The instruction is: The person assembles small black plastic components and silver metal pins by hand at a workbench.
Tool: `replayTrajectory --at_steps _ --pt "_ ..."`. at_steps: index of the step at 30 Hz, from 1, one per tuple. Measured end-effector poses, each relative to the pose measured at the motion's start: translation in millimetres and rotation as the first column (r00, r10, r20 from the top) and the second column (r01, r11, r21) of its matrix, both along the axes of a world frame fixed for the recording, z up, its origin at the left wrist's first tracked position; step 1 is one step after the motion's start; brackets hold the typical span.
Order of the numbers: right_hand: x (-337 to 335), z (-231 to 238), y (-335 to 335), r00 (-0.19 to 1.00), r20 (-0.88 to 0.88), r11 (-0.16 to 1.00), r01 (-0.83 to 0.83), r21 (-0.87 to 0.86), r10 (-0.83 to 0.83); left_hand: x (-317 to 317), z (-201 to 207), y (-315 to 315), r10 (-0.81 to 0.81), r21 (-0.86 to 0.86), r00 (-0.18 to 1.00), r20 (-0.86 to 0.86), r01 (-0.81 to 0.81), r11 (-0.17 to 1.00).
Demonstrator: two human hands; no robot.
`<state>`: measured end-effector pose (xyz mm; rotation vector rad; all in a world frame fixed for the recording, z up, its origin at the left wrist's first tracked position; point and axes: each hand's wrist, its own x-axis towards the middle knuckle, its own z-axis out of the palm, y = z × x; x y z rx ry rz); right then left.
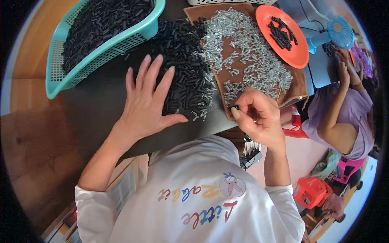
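Note:
My left hand (144,107) lies open on the dark table, fingers spread, beside a heap of small black cylindrical pieces (182,69). No object shows in that hand. My right hand (263,115) is closed in a pinch above the near edge of a brown cloth (225,43). A small black piece (237,107) peeks out at its thumb and fingertip; most of it is hidden. Many short silvery coil springs (259,50) cover the cloth, and some mix into the right edge of the black heap. Behind the springs, an orange plate (299,58) holds several black pieces.
A turquoise basket (115,45) full of black pieces stands at the far left of the table (97,105). At the right are a small blue fan (339,32) and another person in a purple top (340,121). A red basket (312,192) stands lower right.

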<state>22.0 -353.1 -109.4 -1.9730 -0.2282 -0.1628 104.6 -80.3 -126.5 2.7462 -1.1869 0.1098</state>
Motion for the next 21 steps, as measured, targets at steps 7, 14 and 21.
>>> replayTrajectory --at_steps 7,14,21 --pt "-1 4 -5 1.000 -0.004 0.996 0.023 -0.089 -0.023 17 -5 -32 -0.019 -0.034 0.999 0.049 0.021 0.999" --pt "6 2 -5 1.000 0.004 0.999 0.020 -0.050 -0.020 20 13 -18 -0.001 -0.162 0.992 0.128 0.022 0.987" --pt "10 -2 -7 0.999 -0.001 0.998 0.034 -0.045 -0.034 35 46 48 0.240 -0.251 0.896 0.374 -0.151 0.956"
